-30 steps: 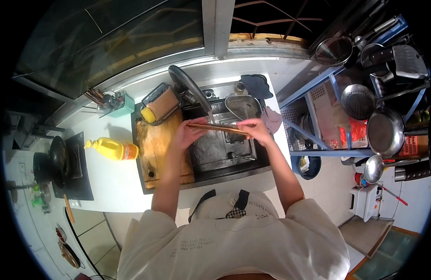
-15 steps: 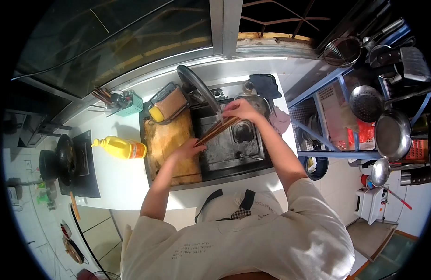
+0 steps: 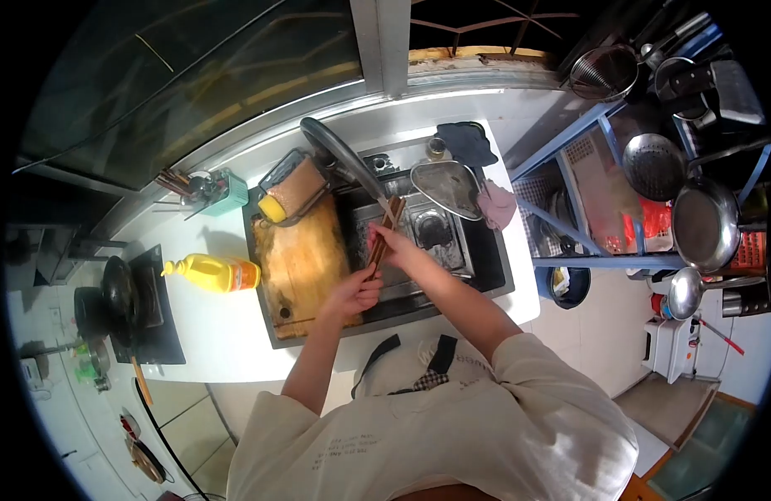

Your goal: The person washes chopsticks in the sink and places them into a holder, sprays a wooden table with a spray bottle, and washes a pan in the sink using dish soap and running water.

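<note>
A bundle of brown chopsticks point(image 3: 394, 215) stands nearly upright over the sink point(image 3: 402, 294), its top end by the mouth of the dark faucet point(image 3: 345, 150). My left hand point(image 3: 358, 292) is closed round the lower end of the bundle. Higher up, my right hand point(image 3: 393, 245) grips the same chopsticks around their middle. Both hands are close together near the sink's left side, beside the wooden cutting board point(image 3: 298, 263). A drain basket point(image 3: 433, 228) shows in the sink behind the hands.
Left of the board stands a yellow bottle point(image 3: 210, 273). Behind it are a rack with a yellow sponge point(image 3: 272, 209) and a green utensil holder point(image 3: 227, 192). A strainer basket point(image 3: 446, 187) and pink cloth point(image 3: 495, 205) lie at the sink's right. Pans point(image 3: 705, 224) hang far right.
The chopsticks have turned from level to steeply slanted, top end at the faucet. My hands, apart at the two ends before, have come together, the right one moving down and left.
</note>
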Tool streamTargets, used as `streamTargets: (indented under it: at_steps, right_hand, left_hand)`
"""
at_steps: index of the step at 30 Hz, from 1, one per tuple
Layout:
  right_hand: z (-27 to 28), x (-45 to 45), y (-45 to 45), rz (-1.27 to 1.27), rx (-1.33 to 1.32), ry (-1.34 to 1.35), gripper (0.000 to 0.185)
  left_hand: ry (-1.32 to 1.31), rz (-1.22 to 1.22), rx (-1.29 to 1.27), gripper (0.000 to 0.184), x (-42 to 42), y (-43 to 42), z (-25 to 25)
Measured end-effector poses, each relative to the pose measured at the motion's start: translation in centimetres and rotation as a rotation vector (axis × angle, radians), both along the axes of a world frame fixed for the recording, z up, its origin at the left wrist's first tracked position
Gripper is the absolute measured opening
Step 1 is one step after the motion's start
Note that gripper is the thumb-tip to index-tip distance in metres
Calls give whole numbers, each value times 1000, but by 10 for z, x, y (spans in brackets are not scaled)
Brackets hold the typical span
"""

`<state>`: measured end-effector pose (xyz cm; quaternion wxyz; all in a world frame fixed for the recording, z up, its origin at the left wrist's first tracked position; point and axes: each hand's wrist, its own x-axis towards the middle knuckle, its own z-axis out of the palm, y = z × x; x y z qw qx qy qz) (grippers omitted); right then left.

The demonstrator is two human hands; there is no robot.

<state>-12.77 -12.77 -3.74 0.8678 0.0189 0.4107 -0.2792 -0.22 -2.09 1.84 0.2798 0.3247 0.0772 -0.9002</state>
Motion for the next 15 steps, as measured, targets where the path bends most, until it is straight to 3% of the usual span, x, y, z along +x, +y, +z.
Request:
streamTargets:
  at_steps: [1,4,5,8,10,12,15]
  right_hand:
    - [-6,-2,-1,18,101,-134,19]
    - [-5,-12,-23,-24,156,-205,25]
    - [-3,-17,-31,-185,237,-294,27]
    - [2,-19,-34,-244,279,-348,30]
    - [4,-5,-10,-250,126,-236,32]
    - [0,5,16,43,203,-497,32]
    - [-1,1,12,58,282,-436,29]
  left_hand:
    - [2,-5,0,30,-3,3,0]
    - [63,48,5,29,-12,14,10]
    - [72,45,8,28,-13,18,17]
    - [54,22,-37,27,-12,22,20]
    - [31,-1,-88,27,-14,17,20]
    - [-294,51,-156,26,-23,15,18]
    - [-490,8,-212,26,-27,11,10]
